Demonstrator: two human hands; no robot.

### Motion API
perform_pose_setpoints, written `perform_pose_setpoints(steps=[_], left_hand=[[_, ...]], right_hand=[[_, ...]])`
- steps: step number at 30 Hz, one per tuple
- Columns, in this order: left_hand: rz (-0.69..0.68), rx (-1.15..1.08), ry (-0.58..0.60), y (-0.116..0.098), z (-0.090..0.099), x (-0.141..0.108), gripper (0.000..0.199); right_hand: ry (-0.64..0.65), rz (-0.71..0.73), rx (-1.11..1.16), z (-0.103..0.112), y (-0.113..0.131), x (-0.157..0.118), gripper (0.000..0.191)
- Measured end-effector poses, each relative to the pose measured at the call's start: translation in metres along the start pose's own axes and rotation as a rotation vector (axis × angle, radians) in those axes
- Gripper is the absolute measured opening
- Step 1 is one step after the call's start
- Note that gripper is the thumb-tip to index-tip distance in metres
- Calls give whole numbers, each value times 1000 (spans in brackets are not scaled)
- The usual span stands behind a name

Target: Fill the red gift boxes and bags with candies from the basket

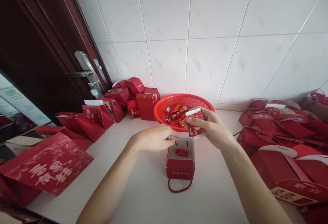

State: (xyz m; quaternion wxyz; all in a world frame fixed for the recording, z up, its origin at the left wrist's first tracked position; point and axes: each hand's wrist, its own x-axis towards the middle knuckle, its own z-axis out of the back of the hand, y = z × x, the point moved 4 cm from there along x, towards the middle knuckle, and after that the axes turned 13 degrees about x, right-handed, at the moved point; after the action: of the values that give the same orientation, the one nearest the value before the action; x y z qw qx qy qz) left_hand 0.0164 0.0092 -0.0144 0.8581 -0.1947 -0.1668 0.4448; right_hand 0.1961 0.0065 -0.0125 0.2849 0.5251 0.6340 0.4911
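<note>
Grips a red-and-white printed piece (196, 122) between fingers and thumb of the right hand (214, 127). Shows one red packet (181, 153) inside the open red box (180, 170), just below and left of that grip; seems part-filled, unclosed. Curls the left hand (155, 138) beside the box, cannot tell about any hold there. Shows loose wrapped sweets (176, 114) in the red basket (202, 101), just beyond the grip.
</note>
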Motion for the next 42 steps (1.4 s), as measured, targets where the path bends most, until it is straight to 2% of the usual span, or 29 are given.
perform_pose_setpoints(steps=[3,7,11,13,17,19,22,25,28,34,42], left_hand=[[-17,-20,50,-10,0,1,18],[-23,-115,-52,-20,-1,7,31],[-48,-214,-161,-23,-4,12,43],[-44,-240,-208,-22,-3,13,45],[6,-370,-334,-19,6,13,36],[17,-422,-378,-18,8,13,34],[15,-469,-398,-16,6,15,35],[13,-514,-354,-16,1,17,31],[5,-555,-319,-18,-1,18,27],[-10,-572,-517,-14,9,16,26],[-80,-406,-606,-18,14,12,25]], right_hand=[[-63,12,159,2,-2,3,25],[-130,45,300,-1,-7,4,25],[-119,28,358,-6,-10,5,28],[-144,65,374,-4,-9,6,30],[-349,229,374,12,-2,6,29],[-397,275,339,17,1,5,27],[-328,247,295,14,0,5,26],[-223,196,271,8,-4,6,30],[-191,193,210,6,-4,4,30],[-139,229,-9,2,4,-1,24],[-117,283,-70,2,8,-1,27]])
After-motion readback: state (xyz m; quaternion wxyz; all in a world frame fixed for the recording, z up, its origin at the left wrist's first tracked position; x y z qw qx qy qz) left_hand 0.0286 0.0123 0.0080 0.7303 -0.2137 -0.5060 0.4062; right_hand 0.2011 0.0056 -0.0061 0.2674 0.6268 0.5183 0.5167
